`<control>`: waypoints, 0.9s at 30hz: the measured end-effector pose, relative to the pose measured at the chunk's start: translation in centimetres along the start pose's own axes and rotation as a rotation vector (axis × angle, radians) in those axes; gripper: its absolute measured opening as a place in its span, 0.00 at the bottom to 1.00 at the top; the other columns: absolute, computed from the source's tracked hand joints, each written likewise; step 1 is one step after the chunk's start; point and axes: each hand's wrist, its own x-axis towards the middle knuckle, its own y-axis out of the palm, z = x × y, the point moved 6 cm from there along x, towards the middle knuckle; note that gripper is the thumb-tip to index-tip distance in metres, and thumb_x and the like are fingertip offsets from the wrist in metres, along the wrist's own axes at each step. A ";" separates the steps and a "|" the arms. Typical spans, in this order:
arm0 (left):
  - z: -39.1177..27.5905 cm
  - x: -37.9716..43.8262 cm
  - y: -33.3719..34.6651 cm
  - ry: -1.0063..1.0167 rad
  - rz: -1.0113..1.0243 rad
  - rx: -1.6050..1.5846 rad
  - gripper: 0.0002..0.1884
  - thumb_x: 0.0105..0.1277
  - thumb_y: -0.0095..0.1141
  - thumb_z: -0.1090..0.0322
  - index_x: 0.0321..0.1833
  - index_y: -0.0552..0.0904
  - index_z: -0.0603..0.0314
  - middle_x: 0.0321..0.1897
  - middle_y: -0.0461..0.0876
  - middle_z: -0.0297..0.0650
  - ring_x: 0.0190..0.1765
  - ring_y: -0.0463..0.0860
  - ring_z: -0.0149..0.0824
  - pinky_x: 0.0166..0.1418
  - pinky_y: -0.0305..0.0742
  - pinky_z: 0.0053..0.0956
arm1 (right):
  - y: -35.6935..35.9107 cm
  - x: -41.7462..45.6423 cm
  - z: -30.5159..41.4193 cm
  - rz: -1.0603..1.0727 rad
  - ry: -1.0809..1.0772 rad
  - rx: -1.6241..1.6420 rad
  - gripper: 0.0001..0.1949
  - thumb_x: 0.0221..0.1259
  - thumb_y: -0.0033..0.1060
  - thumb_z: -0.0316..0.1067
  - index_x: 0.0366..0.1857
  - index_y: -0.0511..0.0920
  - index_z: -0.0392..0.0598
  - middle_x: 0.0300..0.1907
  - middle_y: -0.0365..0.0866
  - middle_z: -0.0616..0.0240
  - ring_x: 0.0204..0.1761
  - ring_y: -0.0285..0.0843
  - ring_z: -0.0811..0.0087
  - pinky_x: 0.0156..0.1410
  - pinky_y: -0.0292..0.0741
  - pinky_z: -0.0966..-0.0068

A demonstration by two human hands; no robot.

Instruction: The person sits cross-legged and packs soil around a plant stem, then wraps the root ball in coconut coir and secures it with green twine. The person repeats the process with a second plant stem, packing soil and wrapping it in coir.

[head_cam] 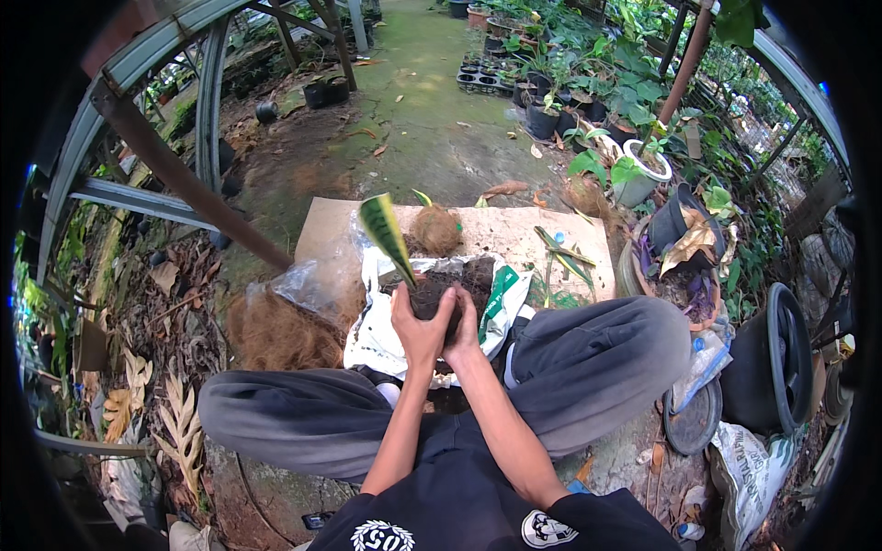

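Between my left hand [419, 327] and my right hand [465, 327] I hold a dark ball of soil [433, 295], cupped from both sides. A snake plant leaf [384, 233], green with yellow edges, rises from the ball and leans to the left. Below my hands lies an opened white plastic sack [377, 337] with a green printed strip, and dark potting soil [477, 272] shows inside it. Just beyond the sack, a coir-wrapped ball [437, 231] with a small leaf tip rests on a cardboard sheet [320, 231]. My palms hide the underside of the soil ball.
Loose coconut fibre [282, 334] and clear plastic film [313, 286] lie left of the sack. Cut snake plant leaves [566, 256] and green netting [568, 299] are on the cardboard's right. A terracotta pot [704, 313] and a large black pot [758, 365] stand at my right.
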 end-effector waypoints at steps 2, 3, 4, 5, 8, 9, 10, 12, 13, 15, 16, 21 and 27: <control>-0.5 -0.4 0.5 0.103 -0.016 0.042 0.18 0.55 0.71 0.64 0.42 0.80 0.66 0.33 0.83 0.45 0.35 0.84 0.37 0.43 0.78 0.30 | -1.2 0.4 -0.6 0.003 0.051 0.065 0.21 0.68 0.47 0.51 0.47 0.82 0.45 0.45 0.86 0.59 0.45 0.84 0.62 0.56 0.80 0.67; -0.7 -0.5 0.7 0.137 -0.024 0.051 0.17 0.53 0.71 0.65 0.41 0.79 0.65 0.30 0.83 0.45 0.32 0.84 0.37 0.40 0.78 0.31 | -0.8 0.7 -0.4 0.131 0.052 0.075 0.21 0.67 0.47 0.51 0.46 0.82 0.45 0.45 0.86 0.59 0.45 0.84 0.63 0.56 0.80 0.67; -0.8 -0.6 0.7 0.171 -0.033 0.064 0.17 0.52 0.72 0.65 0.39 0.78 0.65 0.27 0.82 0.44 0.29 0.83 0.37 0.37 0.79 0.31 | -0.6 0.9 -0.2 0.201 0.051 0.065 0.20 0.67 0.47 0.51 0.46 0.82 0.45 0.45 0.86 0.59 0.45 0.84 0.63 0.56 0.80 0.67; -1.0 -0.7 0.8 0.205 -0.040 0.074 0.17 0.51 0.72 0.66 0.37 0.77 0.65 0.24 0.82 0.43 0.26 0.83 0.37 0.34 0.79 0.31 | -0.5 0.9 0.0 0.247 0.047 0.047 0.20 0.67 0.47 0.51 0.46 0.82 0.45 0.45 0.86 0.60 0.45 0.84 0.63 0.56 0.80 0.67; -0.3 -0.6 0.7 0.136 -0.051 0.051 0.18 0.51 0.71 0.65 0.37 0.77 0.66 0.25 0.82 0.44 0.27 0.83 0.36 0.35 0.79 0.31 | -0.5 0.6 0.4 0.145 0.025 -0.005 0.20 0.67 0.47 0.51 0.45 0.82 0.46 0.44 0.86 0.61 0.45 0.84 0.64 0.56 0.80 0.67; -0.1 -0.5 0.6 0.109 -0.046 0.027 0.18 0.52 0.71 0.65 0.38 0.77 0.67 0.25 0.82 0.44 0.28 0.83 0.36 0.36 0.79 0.30 | -0.7 0.4 0.3 0.037 0.022 -0.028 0.20 0.67 0.47 0.52 0.45 0.82 0.46 0.44 0.86 0.61 0.45 0.84 0.64 0.56 0.80 0.67; 0.4 -0.3 0.2 0.052 -0.101 0.015 0.18 0.53 0.71 0.64 0.39 0.77 0.67 0.27 0.83 0.44 0.29 0.83 0.35 0.37 0.78 0.30 | -0.3 -0.2 -0.2 0.034 0.092 -0.015 0.22 0.67 0.48 0.54 0.46 0.82 0.47 0.46 0.86 0.61 0.46 0.84 0.65 0.56 0.80 0.67; 1.3 0.2 -0.6 -0.056 -0.182 -0.023 0.19 0.55 0.71 0.64 0.41 0.78 0.69 0.29 0.84 0.43 0.31 0.83 0.34 0.39 0.78 0.29 | 0.0 -0.7 -0.2 -0.086 0.060 -0.145 0.27 0.68 0.49 0.62 0.51 0.80 0.48 0.49 0.85 0.63 0.49 0.83 0.65 0.60 0.78 0.67; 2.0 0.2 -1.0 -0.138 -0.236 -0.097 0.22 0.58 0.70 0.62 0.47 0.78 0.72 0.33 0.85 0.43 0.35 0.83 0.34 0.44 0.78 0.29 | 0.4 -0.8 0.0 -0.122 0.004 -0.218 0.28 0.69 0.48 0.64 0.53 0.80 0.49 0.50 0.84 0.64 0.50 0.82 0.66 0.61 0.77 0.67; 2.7 0.3 -1.7 -0.204 -0.389 -0.088 0.25 0.60 0.70 0.60 0.52 0.78 0.73 0.36 0.85 0.45 0.38 0.83 0.35 0.47 0.78 0.30 | 1.3 -0.7 0.2 -0.083 -0.110 -0.304 0.28 0.71 0.47 0.63 0.55 0.78 0.48 0.53 0.83 0.64 0.53 0.81 0.67 0.62 0.76 0.67; 2.5 0.4 -1.7 -0.155 -0.337 -0.061 0.26 0.60 0.70 0.59 0.53 0.78 0.73 0.36 0.85 0.45 0.38 0.83 0.36 0.47 0.78 0.31 | 1.5 -0.6 -0.1 -0.053 -0.095 -0.267 0.27 0.71 0.47 0.62 0.55 0.78 0.48 0.53 0.83 0.65 0.53 0.81 0.67 0.62 0.77 0.67; 2.3 -0.9 -0.7 -0.026 -0.157 0.254 0.23 0.55 0.71 0.60 0.49 0.81 0.66 0.33 0.85 0.50 0.36 0.86 0.47 0.45 0.79 0.37 | -2.4 0.3 -2.5 -0.148 -0.046 -0.197 0.22 0.70 0.52 0.59 0.53 0.79 0.52 0.49 0.83 0.67 0.49 0.81 0.67 0.59 0.78 0.69; 4.7 -1.1 0.2 0.024 -0.130 0.280 0.22 0.52 0.71 0.61 0.44 0.78 0.65 0.31 0.84 0.50 0.35 0.85 0.51 0.42 0.78 0.41 | -5.4 4.3 -4.6 0.162 0.015 0.210 0.27 0.70 0.52 0.56 0.61 0.75 0.45 0.58 0.79 0.62 0.60 0.74 0.63 0.69 0.70 0.69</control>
